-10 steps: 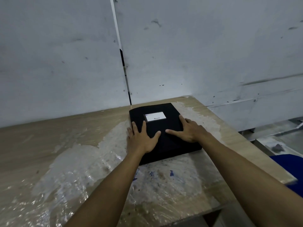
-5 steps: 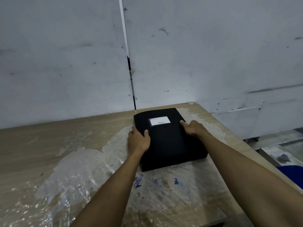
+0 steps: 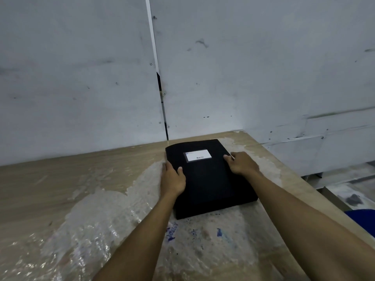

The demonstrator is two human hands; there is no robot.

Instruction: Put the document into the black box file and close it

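The black box file [image 3: 211, 179] lies flat and closed on the wooden table [image 3: 60, 183], near its far right corner, with a white label [image 3: 197, 155] on the lid. My left hand [image 3: 173, 178] grips the file's left edge, thumb on the lid and fingers wrapped over the side. On the right edge my right hand [image 3: 241, 163] holds the file close to the label, fingers curled. No document is visible; the file's inside is hidden.
Grey wall panels [image 3: 243, 67] stand right behind the table. Wrinkled clear plastic film [image 3: 97, 226] with blue ink marks [image 3: 172, 233] covers the near tabletop. The table's right edge drops to a floor with a blue object [image 3: 363, 220].
My hands went from lying flat on the lid to gripping the file's left and right edges. The view has shifted slightly, with the file sitting a little lower in the frame.
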